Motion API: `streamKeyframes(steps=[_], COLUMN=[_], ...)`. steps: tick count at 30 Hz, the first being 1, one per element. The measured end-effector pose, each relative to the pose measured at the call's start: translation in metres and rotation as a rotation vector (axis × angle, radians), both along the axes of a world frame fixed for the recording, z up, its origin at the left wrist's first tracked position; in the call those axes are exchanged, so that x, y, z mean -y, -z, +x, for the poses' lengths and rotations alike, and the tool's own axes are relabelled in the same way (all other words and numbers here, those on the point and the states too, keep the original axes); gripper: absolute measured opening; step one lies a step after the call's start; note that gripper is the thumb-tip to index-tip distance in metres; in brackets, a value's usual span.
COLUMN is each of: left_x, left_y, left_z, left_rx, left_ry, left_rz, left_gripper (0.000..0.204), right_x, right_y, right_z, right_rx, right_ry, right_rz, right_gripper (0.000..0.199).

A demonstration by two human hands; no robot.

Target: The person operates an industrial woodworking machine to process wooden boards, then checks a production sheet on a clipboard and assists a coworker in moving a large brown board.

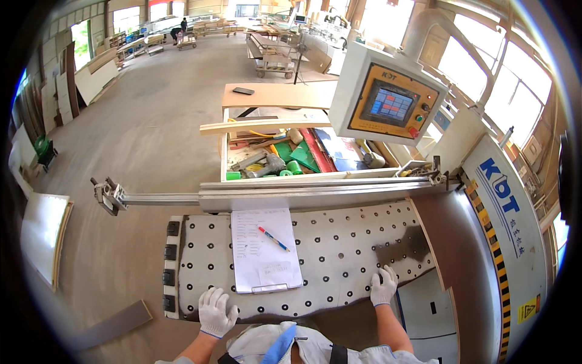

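My left hand (216,312), in a white glove, lies at the near left edge of a pale machine table (327,239) dotted with black round studs. Its fingers are loosely spread and hold nothing. My right hand (384,286), gloved too, rests on the table's near right edge, fingers bent but apart, with nothing in them. Between the hands, closer to the left, is a clipboard with white written sheets (265,249), its metal clip facing me. A red and blue pen (274,239) lies slantwise on the paper.
A metal guide rail (315,189) crosses behind the table. Beyond it sits a tray of tools and green rolls (282,162), and a phone (243,91) on a board. A control panel (391,100) hangs at right above the machine housing (506,212). A person (180,31) stands far off.
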State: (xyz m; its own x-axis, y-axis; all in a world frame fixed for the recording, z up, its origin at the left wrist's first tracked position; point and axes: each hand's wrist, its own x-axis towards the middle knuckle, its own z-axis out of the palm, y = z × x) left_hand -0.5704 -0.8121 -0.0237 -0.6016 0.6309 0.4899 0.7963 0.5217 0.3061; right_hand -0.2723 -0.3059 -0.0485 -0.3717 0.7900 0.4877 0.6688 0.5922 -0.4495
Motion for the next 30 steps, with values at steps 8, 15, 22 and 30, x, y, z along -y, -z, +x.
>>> streamKeyframes(steps=[8, 15, 22, 30], left_x=[0.0015, 0.0017, 0.0019, 0.0027], left_y=[0.0003, -0.0004, -0.0004, 0.0000], left_z=[-0.0008, -0.0022, -0.0026, -0.0021], left_rx=[-0.001, -0.020, -0.023, -0.028], left_ry=[-0.004, 0.005, 0.007, 0.012], left_rz=[0.004, -0.002, 0.005, 0.007], left_gripper=[0.044, 0.045, 0.045, 0.047], right_x=[0.0010, 0.0015, 0.0011, -0.0007], right_y=[-0.0014, -0.0006, 0.0000, 0.0017], right_z=[-0.0029, -0.0024, -0.0015, -0.0025], right_rx=[0.001, -0.013, 0.001, -0.009], right_ry=[-0.005, -0.001, -0.008, -0.010], right_rz=[-0.012, -0.007, -0.002, 0.010], right_gripper=[0.033, 0.031, 0.031, 0.031])
